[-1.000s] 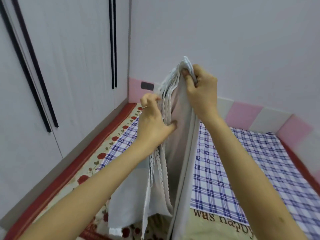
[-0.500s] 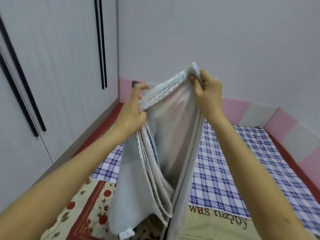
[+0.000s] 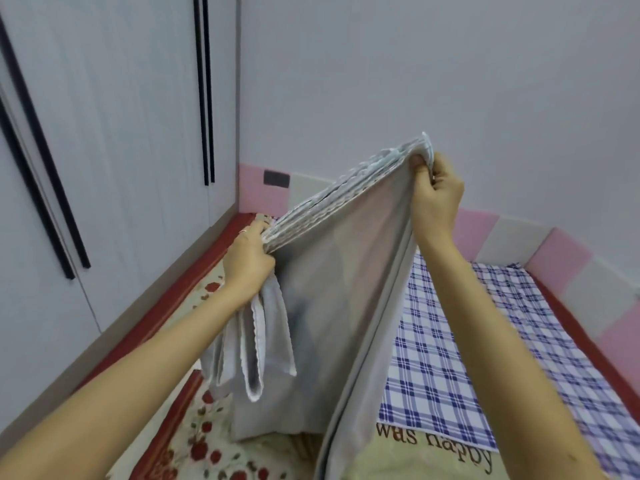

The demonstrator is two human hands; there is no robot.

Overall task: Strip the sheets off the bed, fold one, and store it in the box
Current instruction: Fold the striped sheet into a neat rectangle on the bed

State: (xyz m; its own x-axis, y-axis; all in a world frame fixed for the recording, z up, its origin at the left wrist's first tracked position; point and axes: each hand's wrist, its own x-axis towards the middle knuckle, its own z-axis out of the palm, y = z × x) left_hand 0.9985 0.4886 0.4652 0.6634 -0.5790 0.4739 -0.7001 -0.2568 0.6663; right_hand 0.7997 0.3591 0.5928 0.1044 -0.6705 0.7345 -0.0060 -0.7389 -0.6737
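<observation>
The wardrobe [image 3: 104,150] is standing at the far left beside the bed [image 3: 194,427], and no box is showing anywhere.

Your left hand [image 3: 247,261] is gripping the sheet [image 3: 332,289] low, over the floral side of the bed. Its fingers are curling tight round a stack of scalloped edges, and several folded layers are hanging in loops just below the fist.

From there the gathered top edge is running up and to the right as a taut, slanting line. That line is serving as the sheet's long axis, and it is not sitting level. The rest of the grey cloth is hanging under it as a wide panel and reaching down toward the bed; I cannot tell whether it is resting there or hanging just clear.

Your right hand [image 3: 434,199] is pinching the other end of the edge, thumb and curled fingers clamping the corner, higher and farther from you than the left. To its right a checked sheet [image 3: 485,341] is lying flat on the bed.

So the coming fold is turning on those two ends: the left one is sitting lower and closer to you, the right one up and away. As I am judging it, you are needing to level the hands or bring them together for a square fold. The loose loops by the left fist are looking likeliest to slip.
</observation>
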